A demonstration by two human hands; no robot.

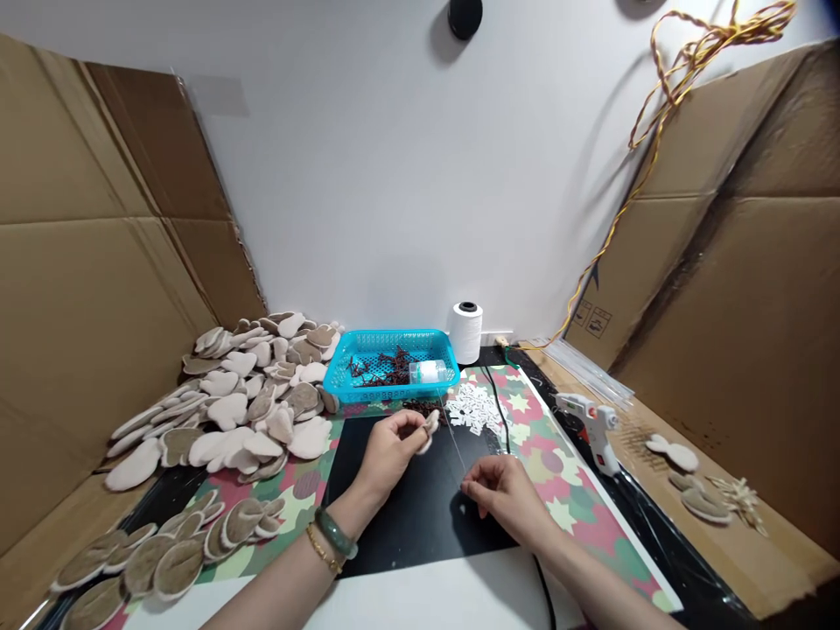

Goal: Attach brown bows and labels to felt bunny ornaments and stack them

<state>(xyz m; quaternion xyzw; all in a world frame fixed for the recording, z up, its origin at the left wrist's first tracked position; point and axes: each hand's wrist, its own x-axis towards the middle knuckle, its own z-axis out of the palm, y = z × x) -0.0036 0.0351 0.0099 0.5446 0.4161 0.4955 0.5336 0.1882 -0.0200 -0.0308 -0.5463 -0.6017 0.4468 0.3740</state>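
My left hand (390, 455) is raised above a black mat (394, 516), its fingertips pinching a small pale felt piece (429, 430). My right hand (505, 494) sits to the right, low over the mat, with thumb and fingers pinched together. A thin clear thread (452, 437) appears to rise from those fingertips. Small white paper tags (473, 409) lie in a heap just beyond both hands. Nearby stands a turquoise plastic basket (341, 376) holding dark red pieces and a small bottle (428, 372). A large pile of pale pink felt shapes (249, 411) spreads to the left.
Brown-and-cream oval pieces (177, 564) lie at the lower left. A white thread spool (466, 332) stands behind the basket. On the right are a hot glue gun (587, 420), glue sticks (577, 367), and a twisted yellow cable (682, 87). Cardboard sheets (722, 219) line both sides.
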